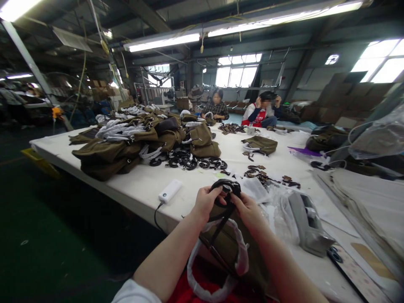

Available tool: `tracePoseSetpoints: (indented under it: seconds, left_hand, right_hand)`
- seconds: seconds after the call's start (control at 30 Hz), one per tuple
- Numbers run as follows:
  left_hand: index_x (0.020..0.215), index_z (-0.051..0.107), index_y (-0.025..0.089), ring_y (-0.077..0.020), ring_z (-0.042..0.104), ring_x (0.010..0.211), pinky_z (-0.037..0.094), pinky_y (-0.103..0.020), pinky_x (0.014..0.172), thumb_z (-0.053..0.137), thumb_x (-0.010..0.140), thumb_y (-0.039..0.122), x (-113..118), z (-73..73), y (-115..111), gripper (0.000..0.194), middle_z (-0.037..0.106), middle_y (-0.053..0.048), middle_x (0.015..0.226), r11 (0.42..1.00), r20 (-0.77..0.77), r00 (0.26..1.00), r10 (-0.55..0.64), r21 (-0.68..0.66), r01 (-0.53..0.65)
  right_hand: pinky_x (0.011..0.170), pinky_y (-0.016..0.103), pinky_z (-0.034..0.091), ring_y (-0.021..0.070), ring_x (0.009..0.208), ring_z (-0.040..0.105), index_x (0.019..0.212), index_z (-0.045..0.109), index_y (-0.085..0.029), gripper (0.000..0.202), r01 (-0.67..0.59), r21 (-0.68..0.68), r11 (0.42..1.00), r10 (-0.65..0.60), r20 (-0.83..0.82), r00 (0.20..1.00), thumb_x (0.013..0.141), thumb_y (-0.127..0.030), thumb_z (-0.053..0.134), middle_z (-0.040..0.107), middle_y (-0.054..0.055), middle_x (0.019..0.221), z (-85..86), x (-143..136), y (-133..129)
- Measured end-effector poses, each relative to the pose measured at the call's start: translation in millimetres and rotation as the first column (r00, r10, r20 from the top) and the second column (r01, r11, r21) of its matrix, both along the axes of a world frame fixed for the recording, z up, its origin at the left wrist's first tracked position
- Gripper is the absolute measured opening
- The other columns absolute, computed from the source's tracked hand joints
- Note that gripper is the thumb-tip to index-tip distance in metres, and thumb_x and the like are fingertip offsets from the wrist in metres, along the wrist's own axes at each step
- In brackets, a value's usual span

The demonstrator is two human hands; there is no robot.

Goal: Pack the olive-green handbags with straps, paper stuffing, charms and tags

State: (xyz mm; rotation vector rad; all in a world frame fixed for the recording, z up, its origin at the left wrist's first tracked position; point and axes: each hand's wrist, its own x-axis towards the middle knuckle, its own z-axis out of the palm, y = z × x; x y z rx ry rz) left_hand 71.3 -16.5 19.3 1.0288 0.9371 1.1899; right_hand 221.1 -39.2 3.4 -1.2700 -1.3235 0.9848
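My left hand (pixel 205 202) and my right hand (pixel 248 208) meet at the table's near edge, both closed on a coiled black strap (pixel 225 185). The fingertips of each pinch the coil from opposite sides. Below them an olive bag (pixel 252 256) rests against my lap, partly hidden by my right forearm. Its handle (pixel 194 269), wrapped in white padding, loops down over red cloth. A length of the strap hangs from the coil down along the bag. Just beyond my hands lie several more coiled black straps (pixel 189 163).
Piled olive bags (pixel 107 158) cover the table's (pixel 126 185) left side. A white power bank (pixel 170 190) with a cable lies left of my hands. On the right are a grey tape dispenser (pixel 306 223), plastic wrap and a phone (pixel 350 269). Two people sit across the table.
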Motion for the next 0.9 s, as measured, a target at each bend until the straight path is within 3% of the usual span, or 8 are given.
tracePoseSetpoints:
  seconds: [0.2,0.3,0.4,0.6,0.7,0.77,0.83,0.9]
  left_hand:
    - [0.095,0.067,0.016,-0.0096,0.055,0.055,0.043,-0.021,0.055,0.078,0.068,0.045,-7.6,0.2,6.1,0.042,0.066,0.001,0.067,0.968,-0.083,0.995,0.053,0.248,-0.031]
    - [0.084,0.067,0.016,-0.0086,0.052,0.05,0.042,-0.02,0.052,0.067,0.078,0.05,-10.5,1.9,7.5,0.035,0.061,0.002,0.058,0.94,-0.181,0.98,0.079,0.34,-0.013]
    - [0.075,0.065,0.016,-0.008,0.049,0.045,0.039,-0.02,0.048,0.06,0.083,0.054,-7.9,-0.5,8.4,0.039,0.056,0.003,0.051,0.95,-0.163,0.982,0.097,0.309,-0.043]
    - [0.068,0.058,0.016,-0.0055,0.04,0.039,0.031,-0.019,0.042,0.072,0.071,0.056,-1.6,-3.0,7.6,0.042,0.048,0.007,0.044,0.988,-0.014,0.997,0.078,0.136,-0.075]
    - [0.068,0.059,0.016,-0.0052,0.039,0.039,0.031,-0.019,0.042,0.072,0.07,0.057,-3.8,1.6,7.4,0.043,0.047,0.007,0.044,0.986,0.011,0.996,0.089,0.138,-0.089]
    - [0.068,0.059,0.016,-0.0052,0.039,0.039,0.031,-0.019,0.043,0.072,0.07,0.056,-4.8,4.1,7.7,0.043,0.047,0.007,0.044,0.985,0.008,0.996,0.091,0.146,-0.091]
    - [0.07,0.059,0.016,-0.0054,0.039,0.039,0.031,-0.019,0.042,0.071,0.071,0.056,-4.6,4.3,8.1,0.042,0.047,0.007,0.045,0.985,0.003,0.997,0.08,0.151,-0.079]
    - [0.073,0.059,0.016,-0.0055,0.039,0.039,0.031,-0.019,0.042,0.07,0.073,0.056,-3.6,2.1,8.6,0.041,0.047,0.008,0.045,0.983,-0.015,0.998,0.064,0.172,-0.06]
  right_hand:
    - [0.039,0.023,0.014,0.005,0.041,0.024,0.087,0.068,-0.017,0.047,-0.089,-0.119,0.989,0.065,-0.192,0.979,0.068,-0.061,0.073,0.041,-0.007,0.049,6.6,2.1,-1.9]
    - [0.039,0.021,0.011,0.0029,0.042,0.023,0.086,0.068,-0.016,0.046,-0.166,-0.152,0.974,0.116,-0.294,0.949,0.067,-0.056,0.077,0.045,-0.006,0.053,10.5,1.6,-3.4]
    - [0.039,0.019,0.011,0.0017,0.042,0.024,0.088,0.069,-0.016,0.044,-0.206,-0.179,0.962,0.115,-0.419,0.901,0.067,-0.053,0.079,0.054,-0.003,0.06,10.1,0.2,-4.3]
    - [0.037,0.019,0.013,0.0008,0.041,0.021,0.096,0.073,-0.017,0.044,-0.267,-0.21,0.941,0.138,-0.481,0.866,0.073,-0.055,0.075,0.065,0.002,0.073,1.1,0.5,-7.3]
    - [0.041,0.02,0.029,0.0057,0.045,0.039,0.102,0.074,-0.019,0.046,-0.219,-0.162,0.962,0.155,-0.335,0.93,0.07,-0.053,0.077,0.068,0.002,0.075,1.7,3.3,-9.1]
    - [0.056,0.024,0.044,0.0144,0.064,0.057,0.102,0.075,-0.02,0.045,-0.197,-0.086,0.977,0.174,-0.22,0.96,0.067,-0.047,0.081,0.071,0.004,0.084,4.9,5.6,-9.8]
    - [0.072,0.029,0.048,0.0208,0.082,0.063,0.1,0.075,-0.02,0.041,-0.212,-0.043,0.976,0.202,-0.172,0.964,0.066,-0.043,0.082,0.073,0.005,0.091,8.2,7.5,-9.9]
    - [0.073,0.029,0.048,0.0205,0.082,0.063,0.097,0.075,-0.019,0.039,-0.231,-0.04,0.972,0.22,-0.191,0.957,0.067,-0.043,0.081,0.073,0.005,0.09,9.8,8.4,-10.3]
